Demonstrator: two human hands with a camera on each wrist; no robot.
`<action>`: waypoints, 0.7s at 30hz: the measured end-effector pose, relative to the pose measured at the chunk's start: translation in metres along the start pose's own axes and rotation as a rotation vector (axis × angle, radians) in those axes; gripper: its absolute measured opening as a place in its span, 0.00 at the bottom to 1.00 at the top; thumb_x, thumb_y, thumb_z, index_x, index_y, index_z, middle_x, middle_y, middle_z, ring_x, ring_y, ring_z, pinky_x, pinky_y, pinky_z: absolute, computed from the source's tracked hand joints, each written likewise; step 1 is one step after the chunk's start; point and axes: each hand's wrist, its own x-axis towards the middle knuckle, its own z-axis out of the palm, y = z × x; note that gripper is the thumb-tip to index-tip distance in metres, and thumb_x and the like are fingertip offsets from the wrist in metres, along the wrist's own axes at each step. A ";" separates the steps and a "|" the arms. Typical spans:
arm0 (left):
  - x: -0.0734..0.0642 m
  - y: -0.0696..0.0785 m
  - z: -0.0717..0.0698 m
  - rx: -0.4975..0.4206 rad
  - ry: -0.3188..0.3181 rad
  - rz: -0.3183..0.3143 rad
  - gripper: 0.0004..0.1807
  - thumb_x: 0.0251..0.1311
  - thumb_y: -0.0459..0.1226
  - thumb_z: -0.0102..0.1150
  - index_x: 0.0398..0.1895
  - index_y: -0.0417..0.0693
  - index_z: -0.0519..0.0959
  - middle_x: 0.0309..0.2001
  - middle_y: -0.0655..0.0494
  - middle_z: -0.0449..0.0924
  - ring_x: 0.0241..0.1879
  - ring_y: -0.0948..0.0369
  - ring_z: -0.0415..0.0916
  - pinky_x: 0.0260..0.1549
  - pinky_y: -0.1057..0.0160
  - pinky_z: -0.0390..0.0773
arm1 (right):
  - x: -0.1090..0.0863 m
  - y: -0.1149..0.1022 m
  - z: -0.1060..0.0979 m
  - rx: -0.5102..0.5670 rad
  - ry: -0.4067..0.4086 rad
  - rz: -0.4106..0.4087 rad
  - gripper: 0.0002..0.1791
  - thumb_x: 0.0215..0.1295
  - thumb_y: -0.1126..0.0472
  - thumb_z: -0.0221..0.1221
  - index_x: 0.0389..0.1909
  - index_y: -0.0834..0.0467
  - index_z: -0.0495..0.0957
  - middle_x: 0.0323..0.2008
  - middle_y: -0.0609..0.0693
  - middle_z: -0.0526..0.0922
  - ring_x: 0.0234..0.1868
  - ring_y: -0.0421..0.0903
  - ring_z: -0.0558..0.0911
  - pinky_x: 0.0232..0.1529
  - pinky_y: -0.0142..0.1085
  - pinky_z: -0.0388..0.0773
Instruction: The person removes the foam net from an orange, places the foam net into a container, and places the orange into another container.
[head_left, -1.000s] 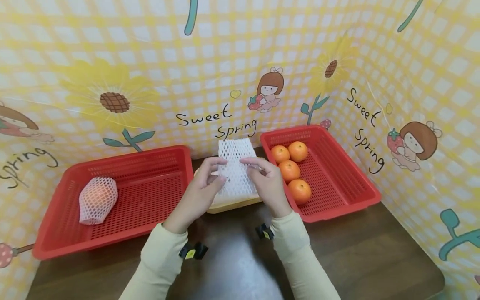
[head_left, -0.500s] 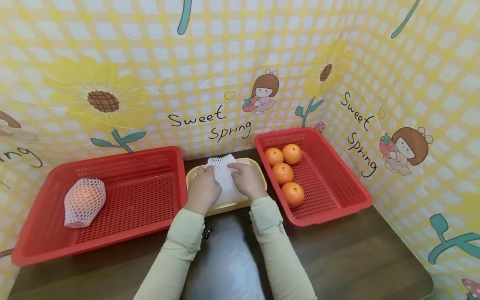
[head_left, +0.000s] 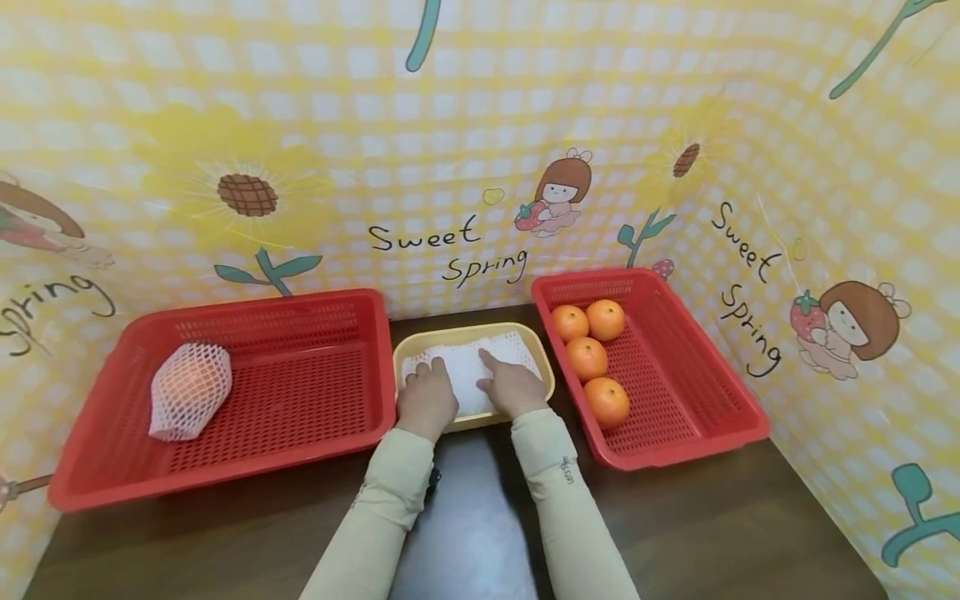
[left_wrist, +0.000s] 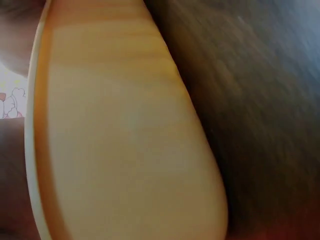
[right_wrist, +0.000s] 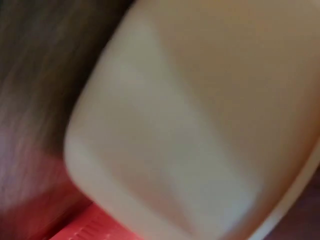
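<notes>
White foam fruit nets [head_left: 467,375] lie in a small yellow basket [head_left: 546,360] between two red baskets. My left hand [head_left: 427,400] reaches over the basket's near left rim, its fingers touching the nets. From the right, my right hand [head_left: 513,385] rests on the nets with its index finger stretched forward and its thumb apart. The left wrist view is filled by the yellow basket's outer wall [left_wrist: 125,125], with parts of the hand dark at the left edge. A blurred side of the same basket [right_wrist: 175,110] fills the right wrist view.
At left, a red basket [head_left: 292,454] holds one orange fruit in a foam net [head_left: 191,390]. The right red basket [head_left: 675,446] has several bare oranges [head_left: 606,402] along its left side. Both stand on a dark wooden table [head_left: 697,525] against a yellow checked cloth [head_left: 450,117].
Both hands have lowered the raised foam net, which now lies flat in the yellow basket. The right hand's thumb and index finger have come apart. The head view has shifted.
</notes>
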 end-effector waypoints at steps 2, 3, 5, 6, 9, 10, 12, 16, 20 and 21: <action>-0.001 0.003 -0.001 0.013 -0.022 -0.003 0.23 0.62 0.35 0.63 0.57 0.31 0.72 0.46 0.33 0.75 0.45 0.41 0.74 0.46 0.44 0.77 | -0.003 0.003 -0.001 -0.004 -0.020 0.021 0.32 0.73 0.48 0.59 0.76 0.42 0.64 0.60 0.57 0.80 0.54 0.58 0.82 0.49 0.51 0.77; -0.002 0.005 -0.002 0.028 -0.033 -0.002 0.24 0.62 0.35 0.63 0.57 0.31 0.72 0.46 0.34 0.74 0.45 0.42 0.73 0.46 0.44 0.78 | -0.004 0.005 -0.001 -0.002 -0.026 0.023 0.33 0.73 0.48 0.59 0.76 0.42 0.64 0.60 0.57 0.80 0.55 0.58 0.81 0.51 0.51 0.76; -0.003 0.009 -0.003 0.056 -0.042 -0.002 0.24 0.63 0.36 0.63 0.58 0.31 0.73 0.47 0.34 0.74 0.46 0.42 0.73 0.45 0.45 0.78 | -0.006 0.007 -0.001 0.012 -0.034 0.024 0.33 0.72 0.48 0.60 0.76 0.43 0.64 0.61 0.57 0.79 0.57 0.59 0.80 0.53 0.52 0.75; -0.003 0.010 -0.003 0.071 -0.038 -0.002 0.24 0.63 0.36 0.64 0.57 0.31 0.73 0.47 0.34 0.74 0.46 0.43 0.72 0.44 0.45 0.78 | -0.006 0.008 -0.001 0.020 -0.036 0.022 0.33 0.72 0.48 0.60 0.76 0.44 0.64 0.62 0.57 0.78 0.58 0.59 0.79 0.55 0.52 0.74; -0.004 0.012 -0.003 0.107 -0.009 0.000 0.21 0.65 0.37 0.62 0.56 0.32 0.75 0.46 0.35 0.74 0.46 0.43 0.73 0.41 0.46 0.79 | -0.006 0.011 -0.002 0.050 -0.032 0.004 0.33 0.72 0.50 0.60 0.76 0.45 0.65 0.64 0.56 0.76 0.61 0.59 0.77 0.60 0.52 0.71; -0.004 0.012 -0.002 0.115 0.005 0.000 0.20 0.65 0.37 0.61 0.55 0.32 0.76 0.46 0.35 0.75 0.46 0.43 0.73 0.40 0.46 0.80 | -0.006 0.011 -0.002 0.060 -0.035 -0.005 0.33 0.72 0.50 0.61 0.76 0.46 0.65 0.65 0.56 0.76 0.62 0.59 0.77 0.61 0.51 0.71; -0.005 0.011 -0.001 0.134 0.031 -0.002 0.19 0.65 0.37 0.62 0.53 0.32 0.77 0.45 0.36 0.75 0.44 0.44 0.74 0.38 0.47 0.80 | -0.005 0.011 -0.001 0.078 -0.033 -0.029 0.33 0.72 0.51 0.61 0.76 0.47 0.65 0.65 0.56 0.76 0.62 0.59 0.76 0.63 0.51 0.70; -0.005 0.007 -0.001 0.176 0.086 0.013 0.18 0.63 0.38 0.65 0.51 0.33 0.80 0.44 0.37 0.75 0.42 0.45 0.75 0.37 0.49 0.81 | -0.004 0.006 -0.002 0.077 -0.010 -0.071 0.32 0.72 0.52 0.61 0.75 0.48 0.66 0.64 0.57 0.77 0.61 0.58 0.77 0.61 0.51 0.71; -0.008 0.005 -0.003 0.181 0.136 0.041 0.20 0.61 0.38 0.67 0.52 0.34 0.80 0.46 0.38 0.74 0.43 0.45 0.75 0.37 0.50 0.81 | -0.006 -0.002 -0.010 0.035 0.039 -0.091 0.29 0.71 0.52 0.62 0.72 0.49 0.71 0.61 0.58 0.79 0.59 0.58 0.79 0.59 0.51 0.73; -0.010 0.005 -0.005 0.172 0.152 0.046 0.22 0.60 0.38 0.67 0.53 0.35 0.79 0.47 0.37 0.74 0.43 0.45 0.75 0.37 0.50 0.81 | -0.007 -0.005 -0.013 0.031 0.052 -0.100 0.28 0.71 0.52 0.62 0.71 0.50 0.73 0.60 0.58 0.80 0.59 0.57 0.79 0.59 0.50 0.73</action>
